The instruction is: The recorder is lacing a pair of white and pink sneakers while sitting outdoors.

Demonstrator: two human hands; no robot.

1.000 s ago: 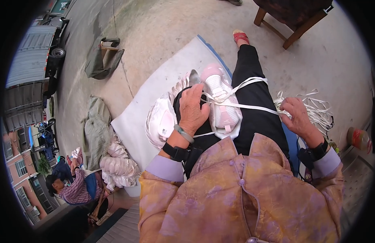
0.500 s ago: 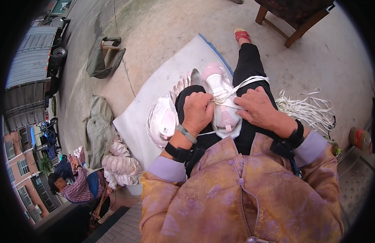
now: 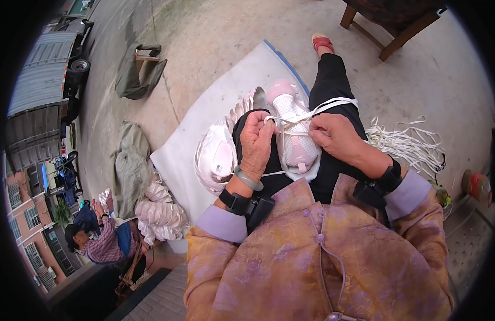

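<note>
A pink and white shoe upper (image 3: 297,152) with white mesh lies between my thighs, toe end away from me. My left hand (image 3: 256,140), at its left side, pinches a loop of white shoelace (image 3: 286,120) raised slightly above the upper. On the other side my right hand (image 3: 339,135) is closed, with its fingertips at the lace; the exact grip is partly hidden. Part of the lace runs right and lies over my right thigh. Left of my left leg sits a curved row of nested pink and white uppers (image 3: 222,160).
A pale sheet (image 3: 188,134) spreads under the uppers. Loose white laces (image 3: 410,142) are heaped on the right, near a jar (image 3: 475,184). More bundled uppers (image 3: 159,216) and a seated person (image 3: 105,243) are at the lower left. A wooden chair (image 3: 397,32) stands far right.
My left hand has lifted and turned upward, drawing up a loop of lace. The right hand has shifted slightly and its fingers have drawn in.
</note>
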